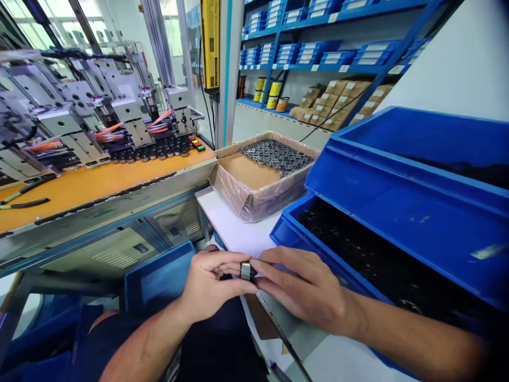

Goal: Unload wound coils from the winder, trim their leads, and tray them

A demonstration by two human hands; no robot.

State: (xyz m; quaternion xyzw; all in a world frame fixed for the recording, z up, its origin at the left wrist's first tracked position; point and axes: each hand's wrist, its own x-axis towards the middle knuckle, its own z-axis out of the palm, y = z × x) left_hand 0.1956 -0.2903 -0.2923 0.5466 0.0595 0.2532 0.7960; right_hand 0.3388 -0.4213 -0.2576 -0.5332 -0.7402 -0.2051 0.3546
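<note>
Close together over my lap, both hands meet around a small cylindrical part (245, 271) with a grey metal band and a black end. My left hand (214, 281) pinches it between thumb and fingers. From the other side, the fingertips of my right hand (302, 281) press on its black end. Just beyond the hands, a cardboard box (254, 204) wrapped in clear plastic holds rows of similar small dark parts (274, 154). To the right of my right hand lies a blue bin (294, 225) with loose black pieces inside.
A second blue bin (397, 196) is stacked above the first at right. An orange-topped machine bench (103, 185) with fixtures runs along the left, with pliers (27, 203) on it. A blue crate (159, 276) sits low at left. Shelving (310, 67) with trays and cartons stands behind.
</note>
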